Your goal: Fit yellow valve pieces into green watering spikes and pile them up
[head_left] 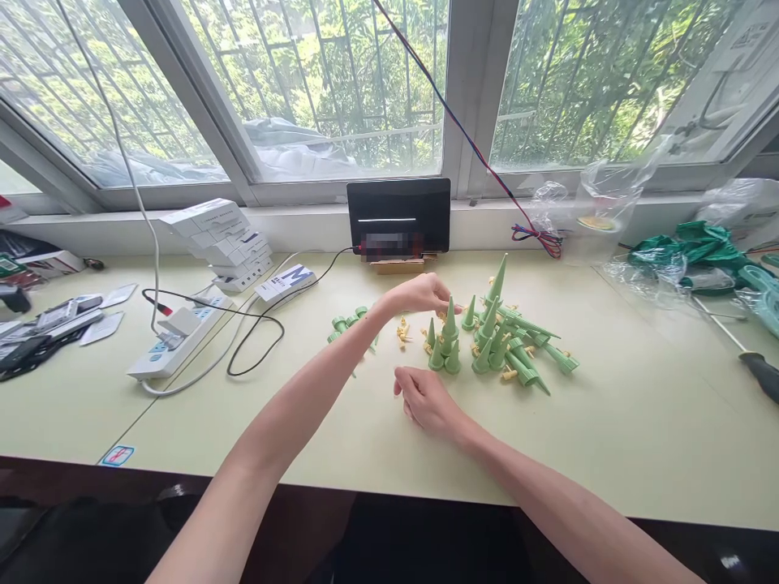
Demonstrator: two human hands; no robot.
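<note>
My left hand (419, 294) reaches across to the left front of a group of green plastic cones (488, 324). Its fingers are bent down and pinched just behind a tall upright cone (449, 328); what they grip is hidden. Closer to me, my right hand (426, 399) rests on the table with its fingers curled, and I cannot see what is inside. Between the hands lie small yellow plastic pieces (402, 333). More green cones (522, 363) lie on their sides to the right, with yellow pieces among them. Behind my left forearm is another cluster of green parts (344, 322).
A black tablet (398, 217) leans at the back on a wooden stand. On the left are a white power strip (178, 332), stacked white boxes (226, 243) and a black cable (268, 315). A screwdriver (758, 373) and green plastic bags (690, 251) lie at the right.
</note>
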